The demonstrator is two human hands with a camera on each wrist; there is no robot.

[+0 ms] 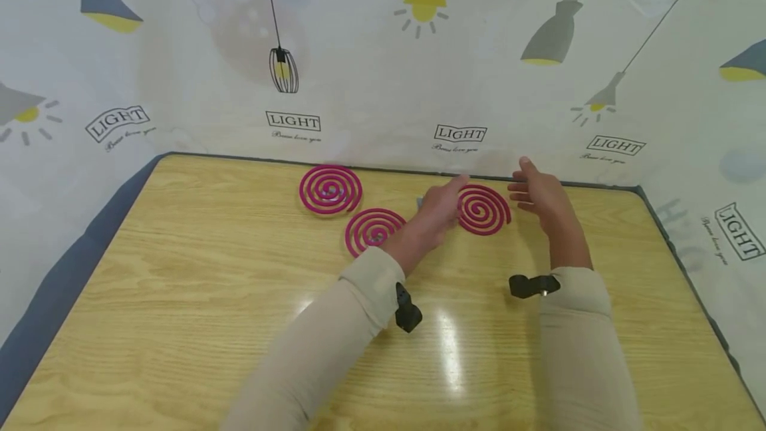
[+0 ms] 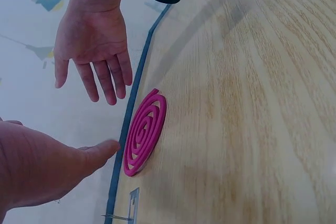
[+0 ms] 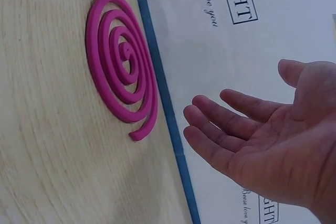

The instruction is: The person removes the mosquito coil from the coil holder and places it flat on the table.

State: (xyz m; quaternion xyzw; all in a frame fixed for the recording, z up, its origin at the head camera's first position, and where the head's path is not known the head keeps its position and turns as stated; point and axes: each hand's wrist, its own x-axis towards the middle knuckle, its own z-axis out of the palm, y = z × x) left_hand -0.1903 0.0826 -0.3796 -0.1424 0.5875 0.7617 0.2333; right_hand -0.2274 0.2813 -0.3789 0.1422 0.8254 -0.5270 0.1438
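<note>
Pink spiral point(image 1: 477, 210), far right
Table point(image 1: 209, 298) holds it flat; left hand point(image 1: 435, 215), thumb out, and wide right hand point(image 1: 543, 199) hold nothing.

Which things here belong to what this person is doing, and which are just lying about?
Probably part of it:
right pink coil, between the left hand and right hand
small metal piece, near the left hand
middle pink coil and left pink coil, perhaps

Probably just surroundings:
lamp-print sheet
wooden table
</note>
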